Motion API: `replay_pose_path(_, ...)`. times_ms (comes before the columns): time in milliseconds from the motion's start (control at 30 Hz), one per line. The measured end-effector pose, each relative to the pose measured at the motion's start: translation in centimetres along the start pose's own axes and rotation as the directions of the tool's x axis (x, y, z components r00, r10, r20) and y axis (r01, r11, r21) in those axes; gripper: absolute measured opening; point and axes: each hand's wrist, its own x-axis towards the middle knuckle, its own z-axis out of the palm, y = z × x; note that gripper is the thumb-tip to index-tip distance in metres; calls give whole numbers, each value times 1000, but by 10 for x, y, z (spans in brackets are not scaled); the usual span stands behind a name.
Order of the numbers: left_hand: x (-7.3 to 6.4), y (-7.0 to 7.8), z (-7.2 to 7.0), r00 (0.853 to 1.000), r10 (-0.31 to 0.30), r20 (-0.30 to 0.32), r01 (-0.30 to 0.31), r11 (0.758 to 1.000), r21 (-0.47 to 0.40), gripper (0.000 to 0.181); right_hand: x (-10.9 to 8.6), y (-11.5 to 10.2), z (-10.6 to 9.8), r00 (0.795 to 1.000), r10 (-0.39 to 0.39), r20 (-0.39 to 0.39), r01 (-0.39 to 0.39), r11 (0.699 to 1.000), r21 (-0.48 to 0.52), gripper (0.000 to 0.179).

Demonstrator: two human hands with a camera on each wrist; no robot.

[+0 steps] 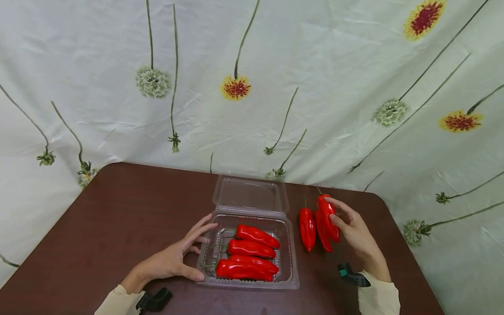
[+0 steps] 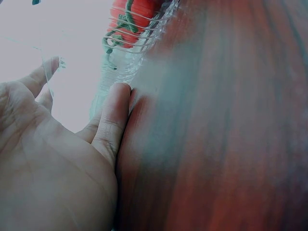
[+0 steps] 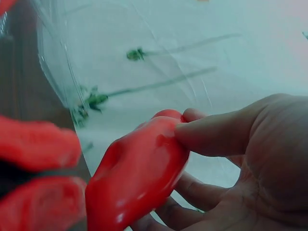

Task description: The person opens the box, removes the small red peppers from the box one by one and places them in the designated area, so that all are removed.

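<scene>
A clear plastic clamshell box sits on the table with its lid folded back. Several long red peppers with green stems lie across its base. My left hand rests against the box's left side, thumb at the front corner and fingers spread along the edge. In the left wrist view the thumb touches the clear wall. To the right of the box, my right hand pinches a red pepper between thumb and fingers. Two more red peppers lie beside it.
The dark brown table has rounded back corners. Behind it hangs a pale cloth printed with flowers, close to the table's back edge and the raised lid.
</scene>
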Motion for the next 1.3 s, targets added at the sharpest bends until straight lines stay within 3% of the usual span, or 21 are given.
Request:
replay_pose_path(233, 0, -4, -1, 1000, 15, 3, -15, 1000, 10, 102, -3, 12, -13, 997, 57, -57, -60, 997, -46, 47)
replay_pose_path(633, -1, -5, -1, 1000, 8, 0, -8, 1000, -2, 102, 5, 42, -12, 975, 195, -107, -210, 966, -151, 48)
replay_pose_path(900, 0, -5, 0, 1000, 2, -10, -2, 1000, 6, 102, 7, 53, -8, 968, 228, -103, -243, 955, -169, 49)
replay_pose_path(1300, 0, -3, 0, 1000, 15, 1, -15, 1000, 2, 102, 5, 54, -4, 954, 272, -124, -292, 939, -184, 54)
